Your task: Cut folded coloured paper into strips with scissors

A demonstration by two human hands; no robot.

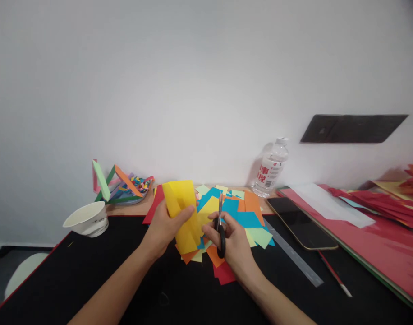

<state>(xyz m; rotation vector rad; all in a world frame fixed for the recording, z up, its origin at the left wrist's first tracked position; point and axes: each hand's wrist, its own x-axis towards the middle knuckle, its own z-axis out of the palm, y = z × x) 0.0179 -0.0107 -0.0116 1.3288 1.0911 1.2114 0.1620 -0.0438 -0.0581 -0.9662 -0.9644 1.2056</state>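
A folded sheet of yellow paper (181,194) stands upright in my left hand (164,228), with the thumb pressed across its front. My right hand (235,237) holds a pair of scissors (221,234) by the black handles, the metal blades pointing up and away. The blades look closed and are apart from the yellow paper, a little to its right. Beneath and behind both hands lies a loose pile of cut paper pieces (249,220) in blue, orange, yellow, pale green and red.
At left are a white bowl (88,219) and a tray of paper scraps (139,185) with folded strips. A water bottle (270,169) leans by the wall. To the right lie a clear ruler (294,255), a phone (301,221), a red pencil (333,271) and stacked red paper (389,253).
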